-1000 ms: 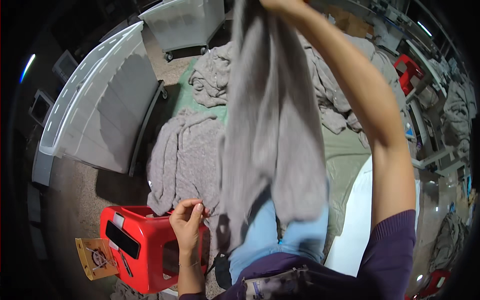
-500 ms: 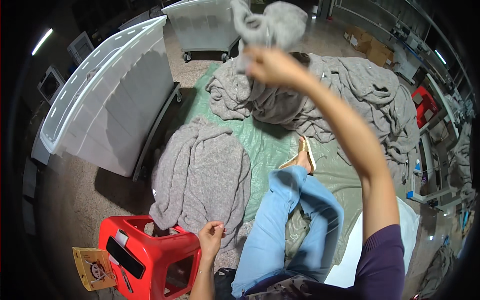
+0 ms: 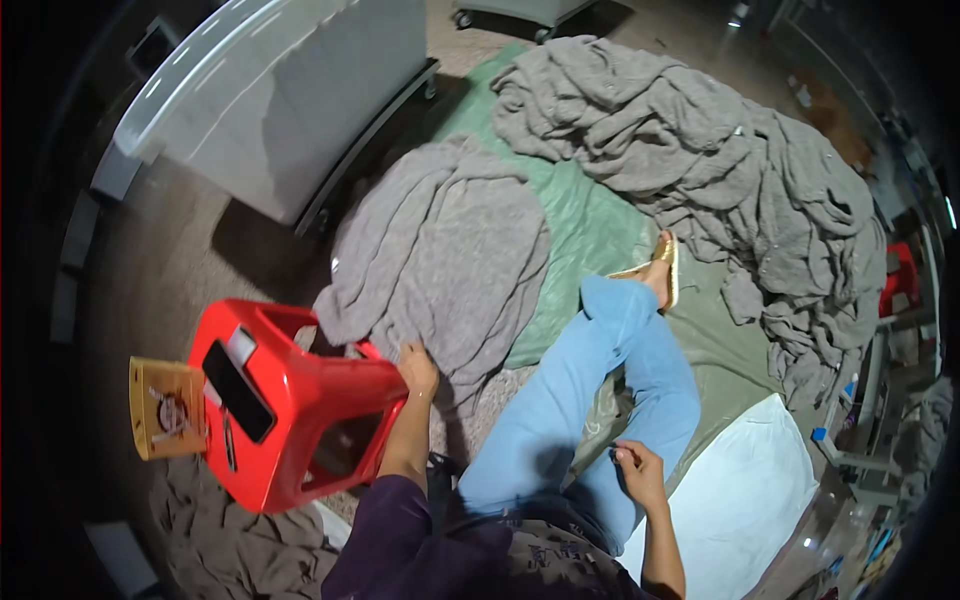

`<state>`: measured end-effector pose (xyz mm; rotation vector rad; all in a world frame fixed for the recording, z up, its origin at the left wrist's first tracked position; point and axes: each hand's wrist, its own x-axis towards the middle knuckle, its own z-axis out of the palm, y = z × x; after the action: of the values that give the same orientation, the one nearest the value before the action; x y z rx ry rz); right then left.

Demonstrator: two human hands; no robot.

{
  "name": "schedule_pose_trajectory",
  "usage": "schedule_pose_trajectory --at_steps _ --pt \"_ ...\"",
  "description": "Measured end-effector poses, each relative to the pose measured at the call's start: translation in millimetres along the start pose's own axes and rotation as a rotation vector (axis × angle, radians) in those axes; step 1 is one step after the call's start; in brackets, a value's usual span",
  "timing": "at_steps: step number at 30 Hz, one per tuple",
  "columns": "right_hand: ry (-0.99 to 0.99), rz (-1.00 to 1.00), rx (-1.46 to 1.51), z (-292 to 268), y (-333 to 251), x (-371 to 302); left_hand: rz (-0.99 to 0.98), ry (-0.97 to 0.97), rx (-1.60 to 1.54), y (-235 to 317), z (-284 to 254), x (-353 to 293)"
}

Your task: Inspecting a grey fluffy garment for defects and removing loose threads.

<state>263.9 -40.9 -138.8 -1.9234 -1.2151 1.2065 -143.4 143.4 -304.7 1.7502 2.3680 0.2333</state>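
A heap of grey knit garments (image 3: 450, 240) lies on the floor at the left, partly on a green sheet. My left hand (image 3: 420, 370) is at its near edge, close to the stool's corner; the fingers are closed on a knit garment, though partly hidden. My right hand (image 3: 642, 472) is over my lap, thumb and fingers pinched together. Something small and dark shows at those fingertips, too small to name. Ahead and to the right spreads a larger pile of grey knit garments (image 3: 680, 130), apart from both hands.
A red stool (image 3: 300, 400) at left carries a phone (image 3: 238, 390) and a small slim tool (image 3: 230, 443); a yellow box (image 3: 168, 410) sits beside it. A wheeled white bin (image 3: 310, 100) stands far left. White sheeting (image 3: 745, 490) lies at right. My sandalled foot (image 3: 662, 275) rests on the green sheet (image 3: 575, 205).
My right hand has come down from the far pile to my lap and has let go of the grey garment it held up. My left hand has moved onto the left heap. The view has shifted.
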Motion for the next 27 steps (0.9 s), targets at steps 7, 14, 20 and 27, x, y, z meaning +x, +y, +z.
schedule_pose_trajectory --at_steps 7,14,20,27 --pt "-0.078 -0.205 -0.121 42 -14 -15 -0.289 -0.209 -0.152 -30 -8 -17" --pt "-0.036 -0.236 -0.062 63 -59 -37 0.479 -0.202 -0.788 82 -149 -106" --pt "0.227 -0.811 0.009 76 -101 -17 0.573 -0.897 -1.530 152 -313 -171" --pt "0.380 -0.792 0.549 5 -221 -32 1.185 -0.197 -1.500 198 -328 -143"
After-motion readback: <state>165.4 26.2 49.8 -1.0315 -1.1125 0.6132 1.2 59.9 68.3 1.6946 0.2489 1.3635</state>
